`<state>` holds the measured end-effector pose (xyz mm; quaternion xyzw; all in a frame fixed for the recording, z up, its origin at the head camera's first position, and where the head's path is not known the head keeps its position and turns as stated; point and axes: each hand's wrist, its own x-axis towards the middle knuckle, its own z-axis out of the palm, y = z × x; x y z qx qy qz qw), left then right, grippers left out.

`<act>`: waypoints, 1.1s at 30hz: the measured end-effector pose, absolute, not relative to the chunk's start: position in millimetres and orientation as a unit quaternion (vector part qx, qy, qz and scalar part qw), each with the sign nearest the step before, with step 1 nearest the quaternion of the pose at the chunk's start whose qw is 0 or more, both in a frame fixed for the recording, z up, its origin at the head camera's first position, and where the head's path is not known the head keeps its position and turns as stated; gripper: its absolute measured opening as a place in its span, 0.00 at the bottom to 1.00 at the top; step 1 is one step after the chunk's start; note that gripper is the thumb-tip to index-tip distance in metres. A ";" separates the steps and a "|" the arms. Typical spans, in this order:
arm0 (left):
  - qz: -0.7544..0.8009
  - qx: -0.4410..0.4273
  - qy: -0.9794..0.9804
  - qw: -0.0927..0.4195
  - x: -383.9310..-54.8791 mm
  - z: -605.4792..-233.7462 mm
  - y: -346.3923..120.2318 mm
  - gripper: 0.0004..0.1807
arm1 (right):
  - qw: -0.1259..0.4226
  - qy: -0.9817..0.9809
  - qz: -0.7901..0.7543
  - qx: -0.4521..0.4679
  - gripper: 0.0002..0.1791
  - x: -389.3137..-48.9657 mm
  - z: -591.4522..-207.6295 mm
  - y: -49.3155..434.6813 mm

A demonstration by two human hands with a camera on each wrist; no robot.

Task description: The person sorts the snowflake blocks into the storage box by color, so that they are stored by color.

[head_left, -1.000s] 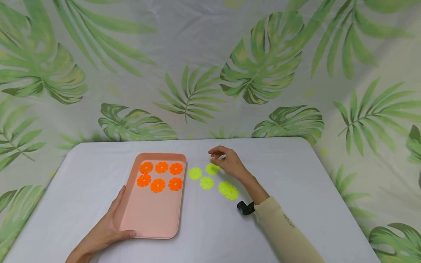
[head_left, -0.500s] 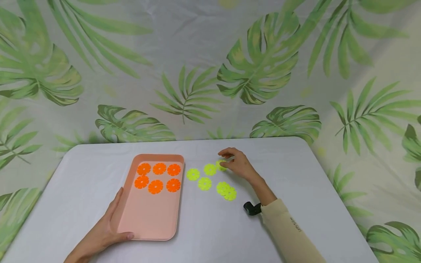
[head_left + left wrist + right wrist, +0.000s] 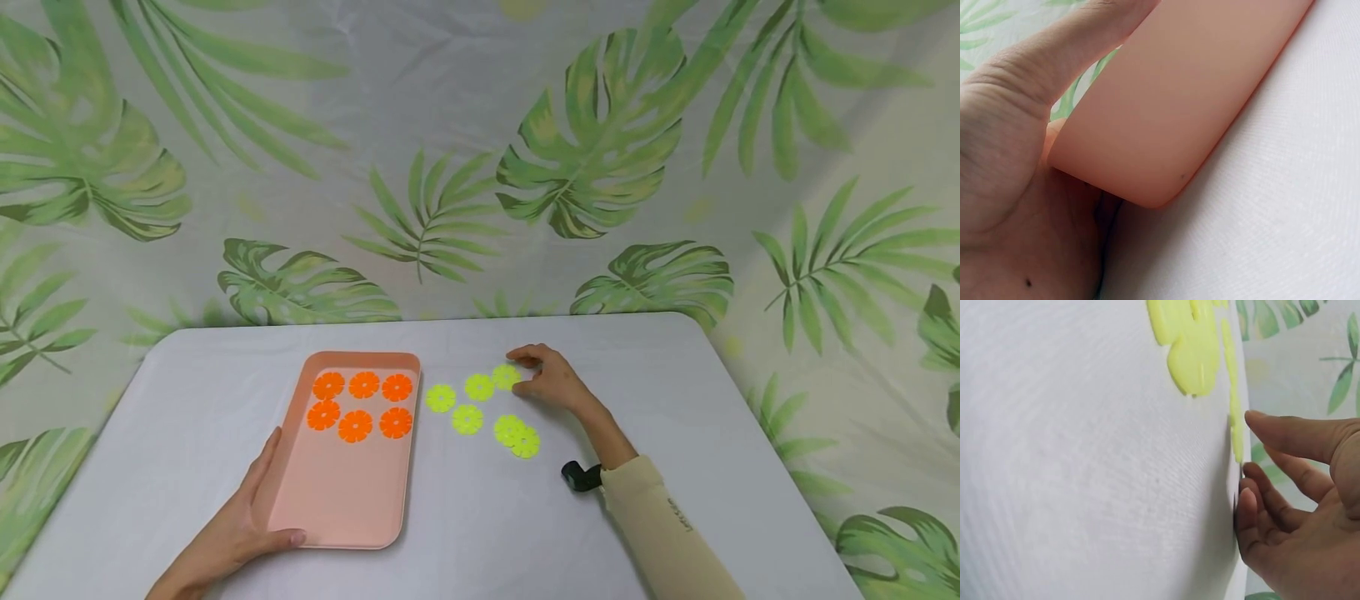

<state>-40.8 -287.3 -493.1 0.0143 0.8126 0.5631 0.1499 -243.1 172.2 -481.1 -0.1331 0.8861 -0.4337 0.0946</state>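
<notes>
My left hand [image 3: 243,512] holds the near left corner of a pink tray [image 3: 337,500]. Its thumb lies at the near rim and its fingers run along the left side; the left wrist view shows the tray wall [image 3: 1160,94] against the palm. Several orange slotted building discs [image 3: 355,426] lie in two rows in the far half of the tray. Outside its right side are several yellow slotted building discs [image 3: 468,419]. My right hand [image 3: 553,379] is at the rightmost far yellow disc [image 3: 505,377], thumb and forefinger spread apart, as the right wrist view also shows.
Two yellow discs [image 3: 517,436] overlap nearer the front. A small black device [image 3: 580,476] is at the right wrist, by the sleeve [image 3: 663,525]. The white table [image 3: 697,417] ends at the leaf-print cloth [image 3: 450,167] behind it.
My right hand has moved right, and its thumb and forefinger have parted. The rightmost far yellow disc now shows fully beside it. My left hand keeps its place on the tray.
</notes>
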 end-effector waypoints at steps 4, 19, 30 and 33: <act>0.565 0.015 0.812 0.149 -40.4 -493.4 -287.4 0.72 | 0.090 0.901 -0.400 -0.140 0.28 -243.7 -484.5 167.8; 0.577 0.015 0.803 0.149 -40.9 -492.3 -286.6 0.72 | 0.155 0.902 -0.383 -0.123 0.25 -245.3 -477.1 157.3; 0.551 0.064 0.826 0.103 -38.3 -497.3 -288.3 0.71 | 0.147 0.881 -0.418 -0.167 0.21 -238.7 -475.0 154.6; 0.554 0.066 0.824 0.102 -37.7 -497.2 -288.3 0.71 | 0.147 0.870 -0.441 -0.166 0.19 -238.0 -475.4 152.6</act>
